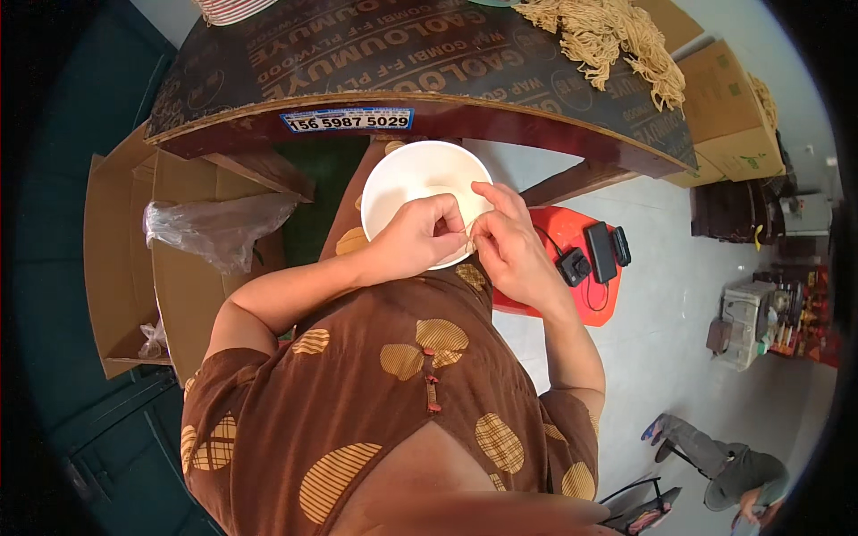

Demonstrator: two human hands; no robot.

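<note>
A round white tub (391, 183) rests in my lap, just below the table's front edge. Over its near rim my left hand (424, 234) is closed, thumb and forefinger pinched together. My right hand (507, 237) meets it there, its thumb and forefinger also pinched and its other fingers curled. The fingertips of both hands almost touch. Whatever lies between them is too small to name; a thin tan bit shows at the fingertips. The inside of the tub looks pale, and its near right part is hidden behind my hands.
A dark plywood table (357, 58) curves ahead, with a bundle of tan strings (612, 45) at its far right. On the right, a red stool (545, 223) bears a small camera (573, 265) and a black power bank (601, 252). An open cardboard box (183, 268) with plastic film stands left. Another person (737, 473) sits far right.
</note>
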